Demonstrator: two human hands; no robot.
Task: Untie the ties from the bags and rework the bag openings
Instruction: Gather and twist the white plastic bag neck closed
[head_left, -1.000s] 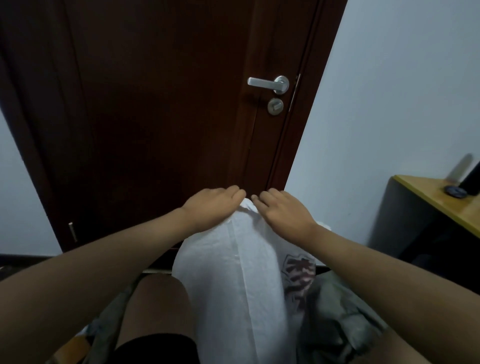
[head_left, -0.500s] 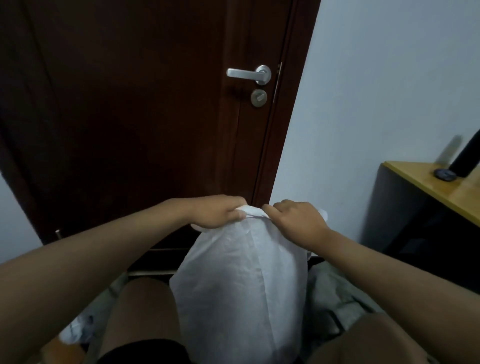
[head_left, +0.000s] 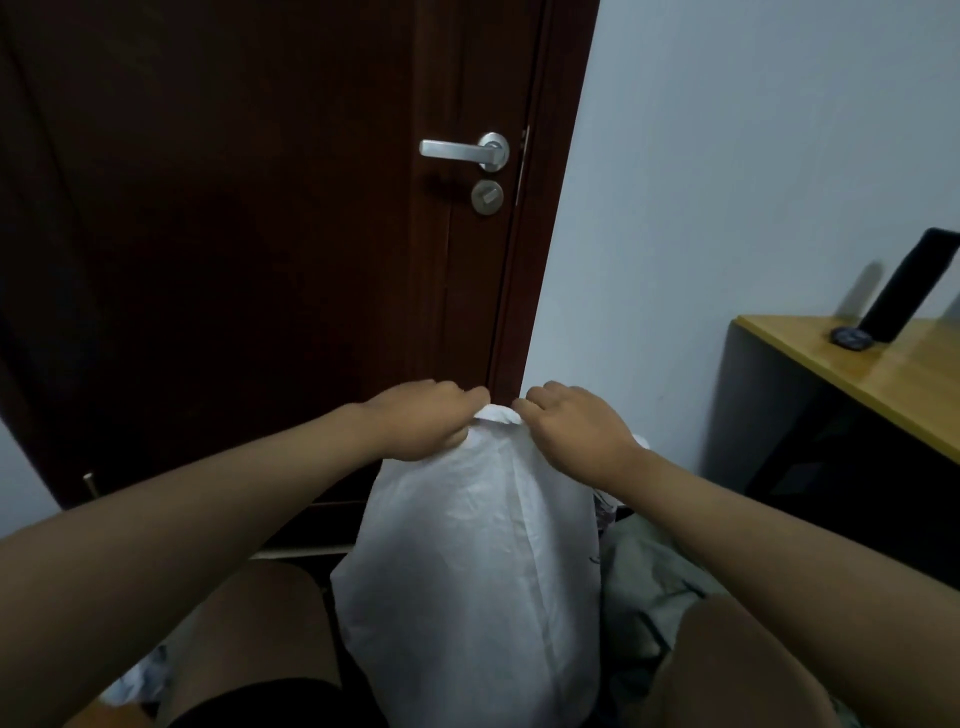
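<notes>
Bag (head_left: 467, 571), one, between two hands (head_left: 498, 421).

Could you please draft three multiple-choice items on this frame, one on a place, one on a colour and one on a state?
1. Where is the white bag?
A. On the wooden desk
B. Upright between the person's knees
C. Hanging on the door handle

2. What colour is the door?
A. Dark brown
B. White
C. Green

3. What are the hands doing?
A. Both hang idle at the sides
B. Only one touches the bag
C. Both grip the top edge of the bag

Answers:
1 B: the bag stands between the two bare knees, well clear of the desk at the right.
2 A: the door is dark brown, with a silver handle.
3 C: the left hand and the right hand each curl round the bunched fabric at the bag's top.
</notes>
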